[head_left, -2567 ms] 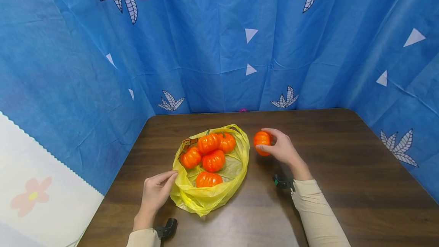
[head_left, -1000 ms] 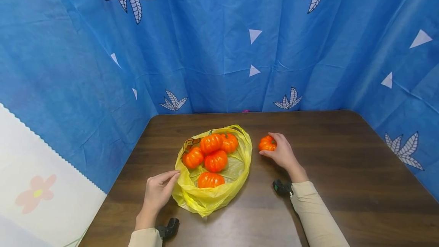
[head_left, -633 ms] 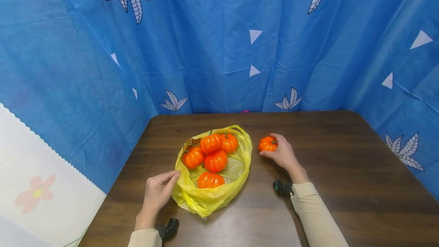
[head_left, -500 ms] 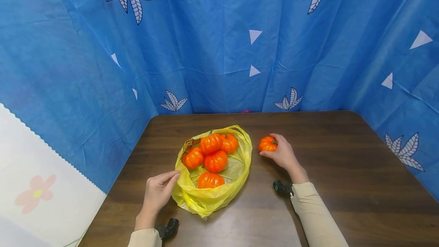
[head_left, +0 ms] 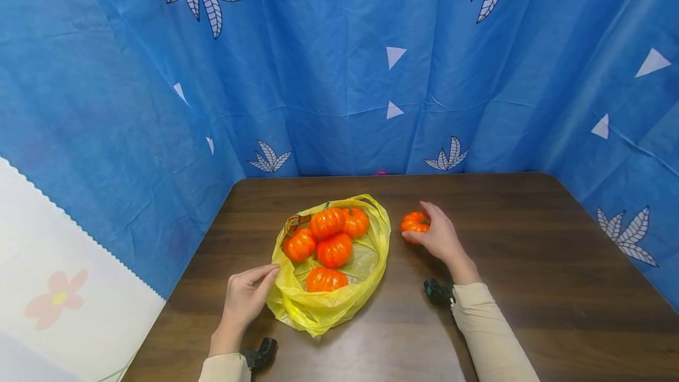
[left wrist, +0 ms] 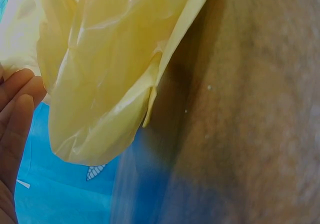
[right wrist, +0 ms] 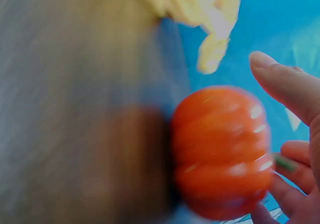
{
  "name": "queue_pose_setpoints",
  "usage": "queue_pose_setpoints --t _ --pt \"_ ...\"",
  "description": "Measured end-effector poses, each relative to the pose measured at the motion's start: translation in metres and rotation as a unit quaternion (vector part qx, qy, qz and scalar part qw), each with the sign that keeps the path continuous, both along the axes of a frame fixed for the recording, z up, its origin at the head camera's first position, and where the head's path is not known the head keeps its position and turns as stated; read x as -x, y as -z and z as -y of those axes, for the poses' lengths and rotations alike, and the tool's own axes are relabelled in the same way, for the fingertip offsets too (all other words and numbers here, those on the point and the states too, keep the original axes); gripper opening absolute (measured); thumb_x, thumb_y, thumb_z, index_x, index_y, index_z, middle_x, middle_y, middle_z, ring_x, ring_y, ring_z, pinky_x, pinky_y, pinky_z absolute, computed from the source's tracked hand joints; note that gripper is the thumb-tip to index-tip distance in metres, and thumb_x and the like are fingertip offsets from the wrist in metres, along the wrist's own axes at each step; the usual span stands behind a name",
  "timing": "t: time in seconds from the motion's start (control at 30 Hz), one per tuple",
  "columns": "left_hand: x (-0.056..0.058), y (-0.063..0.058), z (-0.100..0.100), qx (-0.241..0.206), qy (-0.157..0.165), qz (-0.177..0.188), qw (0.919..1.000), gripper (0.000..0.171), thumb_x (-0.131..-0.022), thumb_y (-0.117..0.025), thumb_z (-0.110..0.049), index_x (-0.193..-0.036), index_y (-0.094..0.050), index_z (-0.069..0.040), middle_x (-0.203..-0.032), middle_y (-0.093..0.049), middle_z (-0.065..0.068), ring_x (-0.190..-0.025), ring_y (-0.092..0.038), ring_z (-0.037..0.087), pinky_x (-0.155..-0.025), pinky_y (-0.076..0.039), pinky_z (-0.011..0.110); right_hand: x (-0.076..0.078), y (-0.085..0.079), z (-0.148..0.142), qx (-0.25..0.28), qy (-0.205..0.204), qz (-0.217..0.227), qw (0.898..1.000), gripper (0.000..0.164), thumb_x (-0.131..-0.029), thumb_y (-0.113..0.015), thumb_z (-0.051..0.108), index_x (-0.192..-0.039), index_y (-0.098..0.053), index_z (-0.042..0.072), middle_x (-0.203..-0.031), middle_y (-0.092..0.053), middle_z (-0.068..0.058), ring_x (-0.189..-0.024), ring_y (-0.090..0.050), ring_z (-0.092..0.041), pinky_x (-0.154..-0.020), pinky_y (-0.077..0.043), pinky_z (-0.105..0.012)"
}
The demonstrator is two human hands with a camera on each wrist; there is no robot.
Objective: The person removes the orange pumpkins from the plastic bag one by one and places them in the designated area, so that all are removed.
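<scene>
My left hand [head_left: 245,296] pinches the left rim of a yellow plastic bag [head_left: 318,311], whose mouth stands wide. Several small, glossy orange pumpkins [head_left: 334,250] lie inside it. To the right of the bag, one more orange pumpkin [head_left: 415,222] sits on the table, its green stem toward my palm. My right hand [head_left: 444,239] is spread around this pumpkin's right side. In the right wrist view, the thumb [right wrist: 285,84] stands clear of the pumpkin's surface, and the other fingers lie behind its stem side, partly hidden.
The dark wooden table [head_left: 530,264] reaches back to a blue curtain [head_left: 339,75] with leaf and triangle prints. A white cloth [head_left: 63,270] with a flower hangs at the left. Black wrist devices [head_left: 437,290] sit below both hands.
The right hand has lowered its pumpkin, turned stem toward the palm, onto the table. Since half a second ago, its thumb and fingers have spread apart. The left hand keeps its hold.
</scene>
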State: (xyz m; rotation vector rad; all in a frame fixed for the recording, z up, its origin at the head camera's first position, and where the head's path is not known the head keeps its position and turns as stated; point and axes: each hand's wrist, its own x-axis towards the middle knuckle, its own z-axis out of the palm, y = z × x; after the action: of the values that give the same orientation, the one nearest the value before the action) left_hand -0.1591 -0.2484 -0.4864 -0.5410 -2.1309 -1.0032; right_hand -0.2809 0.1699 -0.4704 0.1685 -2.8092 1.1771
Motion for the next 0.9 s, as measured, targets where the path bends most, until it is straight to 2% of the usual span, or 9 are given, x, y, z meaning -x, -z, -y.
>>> queue_pose_setpoints --t 0.2,0.4,0.5,0.7,0.77,0.9 --pt "0.0 0.0 0.0 -0.002 0.0 0.007 1.0 0.02 -0.074 -0.08 0.012 -0.091 -0.079 0.0 -0.086 -0.078 0.015 -0.082 -0.074 0.005 -0.076 -0.056 0.008 -0.01 -0.027 0.007 0.004 -0.012 -0.044 0.999 0.086 -0.082 -0.084 0.03 -0.15 -0.04 0.002 -0.156 -0.04 -0.023 -0.14 -0.04 -0.044 -0.116 -0.036 -0.061" --pt "0.0 0.001 0.0 0.0 -0.004 0.001 1.0 0.022 -0.073 -0.08 0.013 -0.091 -0.079 0.0 -0.086 -0.078 0.015 -0.079 -0.075 0.009 -0.076 -0.055 0.007 -0.027 -0.055 0.022 0.007 -0.044 -0.1 0.994 0.076 -0.081 -0.085 0.026 -0.144 -0.05 0.002 -0.149 -0.05 -0.021 -0.138 -0.046 -0.04 -0.116 -0.039 -0.058" --pt "0.0 0.0 -0.001 0.004 -0.008 -0.002 1.0 0.022 -0.073 -0.08 0.013 -0.091 -0.079 0.0 -0.086 -0.078 0.015 -0.078 -0.076 0.012 -0.076 -0.055 0.007 -0.035 -0.064 0.031 0.008 -0.061 -0.122 0.991 0.071 -0.081 -0.085 0.024 -0.141 -0.054 0.003 -0.146 -0.054 -0.02 -0.136 -0.049 -0.039 -0.114 -0.042 -0.056" --pt "0.0 -0.001 0.0 0.006 -0.008 0.002 0.9999 0.016 -0.077 -0.08 0.008 -0.091 -0.079 0.0 -0.087 -0.078 0.014 -0.077 -0.076 0.016 -0.076 -0.056 0.007 -0.049 -0.07 0.051 0.015 -0.107 -0.152 0.982 0.062 -0.081 -0.085 0.024 -0.134 -0.06 0.002 -0.136 -0.062 -0.018 -0.128 -0.058 -0.036 -0.109 -0.048 -0.054" --pt "0.0 -0.001 -0.001 0.006 -0.006 -0.001 1.0 0.012 -0.08 -0.08 0.004 -0.091 -0.079 0.0 -0.087 -0.078 0.014 -0.077 -0.076 0.017 -0.076 -0.056 0.008 -0.052 -0.07 0.057 0.02 -0.121 -0.154 0.981 0.06 -0.082 -0.084 0.024 -0.132 -0.061 0.002 -0.134 -0.064 -0.017 -0.125 -0.06 -0.035 -0.107 -0.05 -0.052" --pt "0.0 0.0 0.0 0.006 -0.008 0.001 0.9999 0.016 -0.077 -0.08 0.007 -0.091 -0.079 0.0 -0.086 -0.078 0.014 -0.077 -0.076 0.014 -0.076 -0.055 0.007 -0.059 -0.069 0.073 0.025 -0.149 -0.14 0.979 0.058 -0.083 -0.084 0.025 -0.131 -0.062 0.001 -0.132 -0.066 -0.017 -0.124 -0.061 -0.034 -0.105 -0.052 -0.05"
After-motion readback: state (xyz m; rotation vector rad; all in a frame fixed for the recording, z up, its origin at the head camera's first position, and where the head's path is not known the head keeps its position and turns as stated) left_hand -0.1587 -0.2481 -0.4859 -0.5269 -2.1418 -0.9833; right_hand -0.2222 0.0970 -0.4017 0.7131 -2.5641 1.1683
